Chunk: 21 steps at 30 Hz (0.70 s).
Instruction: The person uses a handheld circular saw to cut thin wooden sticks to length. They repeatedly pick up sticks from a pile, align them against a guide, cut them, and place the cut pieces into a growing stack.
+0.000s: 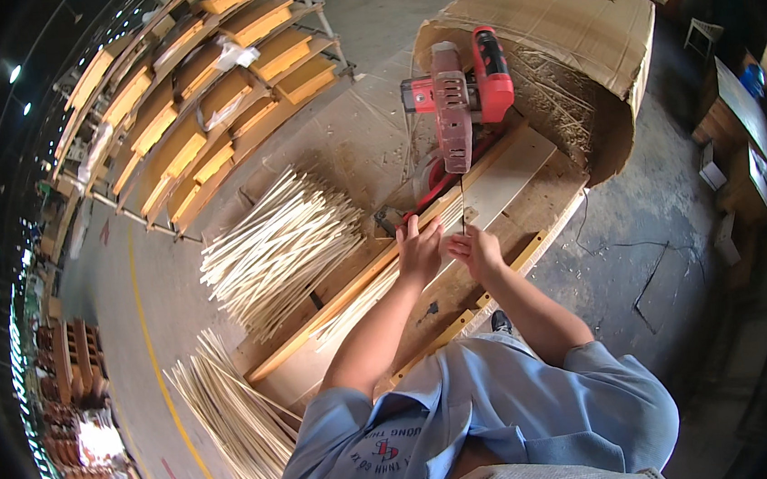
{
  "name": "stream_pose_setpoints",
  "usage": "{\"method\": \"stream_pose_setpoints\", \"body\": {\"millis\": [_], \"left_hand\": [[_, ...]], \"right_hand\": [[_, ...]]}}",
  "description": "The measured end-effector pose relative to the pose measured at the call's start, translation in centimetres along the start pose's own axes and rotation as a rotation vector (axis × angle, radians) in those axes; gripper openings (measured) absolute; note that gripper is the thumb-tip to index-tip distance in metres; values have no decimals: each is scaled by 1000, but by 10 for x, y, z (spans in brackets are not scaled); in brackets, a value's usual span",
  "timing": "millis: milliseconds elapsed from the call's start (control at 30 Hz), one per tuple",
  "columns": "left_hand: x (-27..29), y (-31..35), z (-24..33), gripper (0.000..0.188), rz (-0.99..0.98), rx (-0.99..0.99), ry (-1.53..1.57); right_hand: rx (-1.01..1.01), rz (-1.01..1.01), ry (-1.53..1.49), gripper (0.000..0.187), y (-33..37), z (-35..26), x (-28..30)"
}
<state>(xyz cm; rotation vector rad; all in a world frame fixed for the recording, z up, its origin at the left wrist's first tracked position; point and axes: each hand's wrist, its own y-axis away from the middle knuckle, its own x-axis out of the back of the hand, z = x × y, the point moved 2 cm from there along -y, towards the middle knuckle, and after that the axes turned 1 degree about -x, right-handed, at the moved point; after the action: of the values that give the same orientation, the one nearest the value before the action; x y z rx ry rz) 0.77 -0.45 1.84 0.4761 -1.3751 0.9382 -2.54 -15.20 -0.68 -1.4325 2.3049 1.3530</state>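
My left hand [419, 253] rests over a row of thin pale wooden sticks [364, 307], its fingers curled round them against a wooden fence [318, 323]. Close by on the right, my right hand [476, 254] has its fingers drawn together near the stick ends; whatever is between them is hidden. Just beyond both hands stands a red and black mitre saw [452, 110]. A thin dark upright line, which looks like its blade seen edge-on, comes down very near my right fingertips.
Loose sticks form a big pile [279, 249] left of the fence, with another bundle [236, 426] nearer. A large cardboard box [555, 5] lies open behind the saw, holding offcuts and sawdust. Far left is a rack [206, 91] of wooden parts. A cable [587, 222] trails right.
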Motion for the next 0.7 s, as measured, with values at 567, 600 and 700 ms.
{"method": "stream_pose_setpoints", "body": {"millis": [567,600,700], "left_hand": [[99,73,-49,80,-20,-1,-19],[103,75,-49,80,-8,7,-48],[126,87,-56,69,-87,135,-87]], "right_hand": [[-129,-331,-82,37,-19,18,-85],[-138,-436,-180,36,-14,19,-85],[-94,-508,-280,30,19,25,-107]]}}
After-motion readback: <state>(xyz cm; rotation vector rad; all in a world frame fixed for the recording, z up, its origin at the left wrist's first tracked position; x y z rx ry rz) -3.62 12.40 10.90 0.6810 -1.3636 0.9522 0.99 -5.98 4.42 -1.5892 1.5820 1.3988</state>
